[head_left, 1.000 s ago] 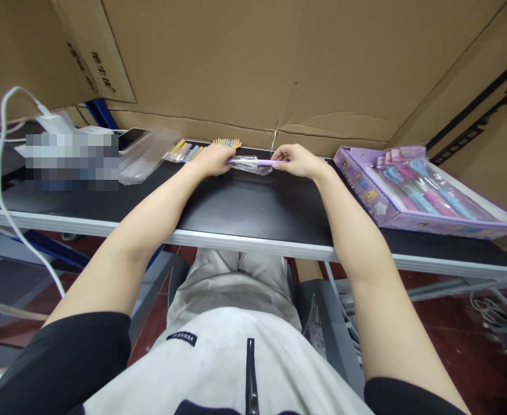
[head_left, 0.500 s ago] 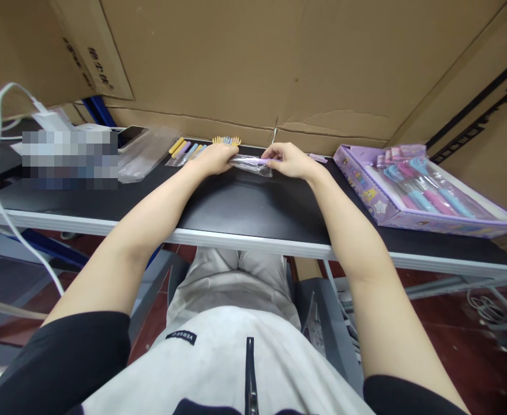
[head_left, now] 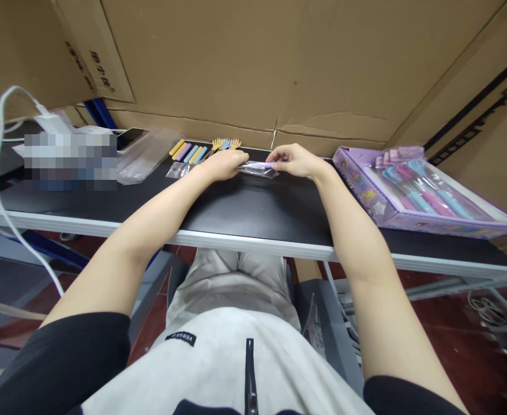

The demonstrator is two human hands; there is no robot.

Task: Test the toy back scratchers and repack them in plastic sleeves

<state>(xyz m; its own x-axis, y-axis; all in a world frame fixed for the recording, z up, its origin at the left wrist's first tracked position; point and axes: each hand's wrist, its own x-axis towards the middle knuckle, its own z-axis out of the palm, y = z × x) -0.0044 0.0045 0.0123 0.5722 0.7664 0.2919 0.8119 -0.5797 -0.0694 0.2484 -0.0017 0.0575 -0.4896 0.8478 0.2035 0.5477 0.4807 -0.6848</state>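
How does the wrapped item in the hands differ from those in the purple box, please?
The held item shows purple; the boxed items show pink and blue. The held item lies crosswise between the left hand and right hand; the boxed items lie slanted in the purple box. Both show clear plastic wrapping.

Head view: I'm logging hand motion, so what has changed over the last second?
The left hand moved right, nearer the right hand; the purple handle went further into the clear bag. Both hands still hold on; the purple box stayed put.
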